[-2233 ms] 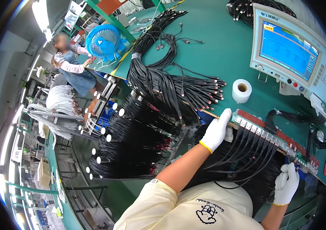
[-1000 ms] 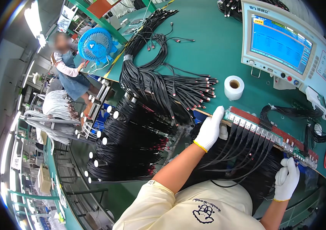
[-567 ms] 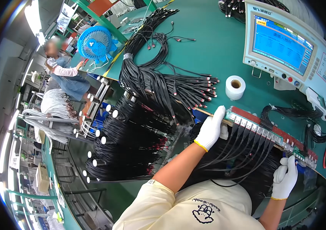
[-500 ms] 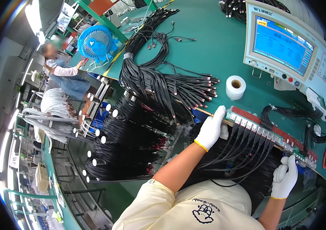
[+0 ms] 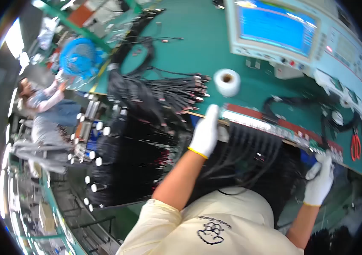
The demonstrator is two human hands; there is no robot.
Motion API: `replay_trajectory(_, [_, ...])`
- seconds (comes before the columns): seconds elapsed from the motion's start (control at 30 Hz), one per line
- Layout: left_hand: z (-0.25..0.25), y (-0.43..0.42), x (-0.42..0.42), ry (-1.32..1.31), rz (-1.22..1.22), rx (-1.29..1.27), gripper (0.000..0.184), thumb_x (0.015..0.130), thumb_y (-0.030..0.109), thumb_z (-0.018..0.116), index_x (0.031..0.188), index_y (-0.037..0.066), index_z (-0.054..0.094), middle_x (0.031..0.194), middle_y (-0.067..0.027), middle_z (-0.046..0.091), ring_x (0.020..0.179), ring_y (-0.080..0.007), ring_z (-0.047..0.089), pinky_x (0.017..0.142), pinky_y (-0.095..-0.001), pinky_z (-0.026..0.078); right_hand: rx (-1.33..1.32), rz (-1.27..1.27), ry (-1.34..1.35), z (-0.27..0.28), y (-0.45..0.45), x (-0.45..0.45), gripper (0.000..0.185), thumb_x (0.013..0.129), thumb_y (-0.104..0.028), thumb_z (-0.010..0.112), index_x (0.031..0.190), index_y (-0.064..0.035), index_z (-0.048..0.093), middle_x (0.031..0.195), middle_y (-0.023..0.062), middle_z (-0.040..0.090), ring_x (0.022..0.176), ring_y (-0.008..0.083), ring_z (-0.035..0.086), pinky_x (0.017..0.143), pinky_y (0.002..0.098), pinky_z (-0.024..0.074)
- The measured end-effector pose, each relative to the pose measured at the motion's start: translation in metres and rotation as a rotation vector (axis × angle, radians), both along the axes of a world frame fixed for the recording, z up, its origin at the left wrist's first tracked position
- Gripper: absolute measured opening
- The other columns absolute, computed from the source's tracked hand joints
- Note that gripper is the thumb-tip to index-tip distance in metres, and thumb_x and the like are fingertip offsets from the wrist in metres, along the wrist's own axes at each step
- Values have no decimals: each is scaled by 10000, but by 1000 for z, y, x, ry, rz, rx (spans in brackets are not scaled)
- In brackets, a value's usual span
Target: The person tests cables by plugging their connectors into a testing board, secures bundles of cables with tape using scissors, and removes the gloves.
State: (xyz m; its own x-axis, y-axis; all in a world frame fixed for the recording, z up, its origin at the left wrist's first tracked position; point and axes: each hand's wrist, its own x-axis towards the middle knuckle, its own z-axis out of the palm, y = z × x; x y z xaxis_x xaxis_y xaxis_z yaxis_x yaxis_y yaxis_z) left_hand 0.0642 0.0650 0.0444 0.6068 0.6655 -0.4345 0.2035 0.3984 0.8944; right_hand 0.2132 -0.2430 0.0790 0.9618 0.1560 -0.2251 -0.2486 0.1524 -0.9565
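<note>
My left hand (image 5: pixel 205 132), in a white glove, is at the left end of a long connector board (image 5: pixel 257 124) on the table's front edge. Its fingers point up, stretched out, and I see nothing between them. At the board's right end is my right hand (image 5: pixel 319 180), also gloved, fingers loosely bent and partly apart. Whether it touches the board is blurred. Several black cables (image 5: pixel 249 140) run from the board's row of white sockets down toward my lap.
A tester with a blue screen (image 5: pixel 276 26) stands at the back right. Nearby are a white roll (image 5: pixel 227 83), red-handled pliers (image 5: pixel 355 146) and a black cable bundle (image 5: pixel 138 87). Hanging cables (image 5: pixel 125 157) fill a rack on the left. A blue fan (image 5: pixel 79 57) stands near another person (image 5: pixel 47 100).
The view has swung, so the table, tester and board appear further left and higher. Both hands stay near the board's two ends. The picture is more blurred now.
</note>
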Motion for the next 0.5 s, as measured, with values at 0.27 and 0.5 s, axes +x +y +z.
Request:
replay_trajectory(0.27, [-37, 10, -4, -120, 139, 252, 498, 947, 390, 573, 1205, -35, 535, 818, -96, 621, 606, -206, 598, 594, -355, 516, -26, 188, 199, 15, 17, -2, 262, 894, -255, 624, 806, -8, 627, 524, -65, 394, 426, 35, 334, 417, 219, 227])
replay_trajectory(0.5, [-28, 13, 0, 42, 152, 294, 402, 997, 193, 483, 1373, 57, 444, 994, -83, 593, 829, -166, 539, 778, -280, 466, -27, 269, 261, 19, 21, -5, 213, 852, -201, 618, 774, -6, 649, 518, -33, 456, 407, 49, 343, 399, 227, 245])
